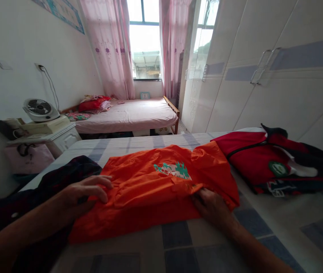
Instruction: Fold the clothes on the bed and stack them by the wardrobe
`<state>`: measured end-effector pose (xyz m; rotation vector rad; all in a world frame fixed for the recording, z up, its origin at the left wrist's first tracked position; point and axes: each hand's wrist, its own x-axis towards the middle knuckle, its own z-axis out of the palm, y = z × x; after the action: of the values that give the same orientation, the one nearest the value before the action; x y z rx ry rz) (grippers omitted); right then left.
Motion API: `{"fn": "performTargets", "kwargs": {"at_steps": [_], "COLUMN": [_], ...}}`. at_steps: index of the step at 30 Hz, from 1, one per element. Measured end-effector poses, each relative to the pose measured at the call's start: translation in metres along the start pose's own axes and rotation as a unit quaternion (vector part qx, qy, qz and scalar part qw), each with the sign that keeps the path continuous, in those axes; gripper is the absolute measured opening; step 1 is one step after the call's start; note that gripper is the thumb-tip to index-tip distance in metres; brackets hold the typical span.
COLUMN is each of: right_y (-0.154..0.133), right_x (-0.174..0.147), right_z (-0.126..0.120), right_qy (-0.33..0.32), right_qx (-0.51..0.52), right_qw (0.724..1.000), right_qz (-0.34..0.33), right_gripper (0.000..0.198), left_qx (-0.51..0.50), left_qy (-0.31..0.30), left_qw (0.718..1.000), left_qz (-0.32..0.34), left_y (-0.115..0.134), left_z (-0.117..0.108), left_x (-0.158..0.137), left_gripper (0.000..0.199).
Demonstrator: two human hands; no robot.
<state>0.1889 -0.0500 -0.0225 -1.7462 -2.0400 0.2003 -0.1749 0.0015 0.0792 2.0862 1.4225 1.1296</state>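
An orange shirt (147, 197) with a green and white print lies partly folded on the bed, creased across its middle. My left hand (89, 193) rests on its left part, fingers apart and slightly bent, gripping nothing. On the right, my right hand (211, 204) has its fingers closed on a raised fold of the orange cloth; the fingertips are partly hidden by it. A dark checked garment (67, 170) lies under and beyond my left forearm. To the right of the shirt sits a folded red and dark jacket (252, 151) with a round green badge, on top of other dark clothes.
The bed (175, 254) has a blue and white patterned sheet. Beyond it stands a second bed (138, 113) with red and pink cloths under a curtained window. A fan (40, 109) stands on a cabinet (67, 140) at left; a tall wardrobe (235, 94) lines the right.
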Motion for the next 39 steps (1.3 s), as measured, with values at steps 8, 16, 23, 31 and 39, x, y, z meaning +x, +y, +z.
{"fn": "performTargets", "kwargs": {"at_steps": [8,16,23,31,39], "right_y": [-0.008,-0.013,-0.021,-0.037,-0.015], "right_x": [-0.011,-0.011,-0.011,0.034,0.182], "right_z": [-0.012,-0.03,-0.019,-0.059,-0.051], "right_qy": [0.018,0.179,0.046,0.017,0.027], "right_qx": [-0.007,-0.092,-0.081,0.02,0.0], "right_qw": [0.998,0.968,0.976,0.992,0.997], "right_qz": [-0.061,-0.15,-0.197,-0.127,0.07], "right_gripper": [0.021,0.036,0.019,0.019,0.03], "left_qx": [0.148,0.241,0.29,0.19,0.164], "left_qy": [-0.154,-0.127,-0.082,-0.094,-0.098], "left_qw": [0.969,0.936,0.903,0.974,0.969], "left_qz": [0.128,0.224,0.307,0.086,0.159], "left_y": [-0.014,-0.021,-0.025,-0.021,-0.003], "left_z": [-0.01,0.025,0.026,0.016,0.095], "left_x": [-0.061,-0.051,-0.045,-0.01,0.044], "left_gripper": [0.055,0.035,0.022,0.024,0.034]}}
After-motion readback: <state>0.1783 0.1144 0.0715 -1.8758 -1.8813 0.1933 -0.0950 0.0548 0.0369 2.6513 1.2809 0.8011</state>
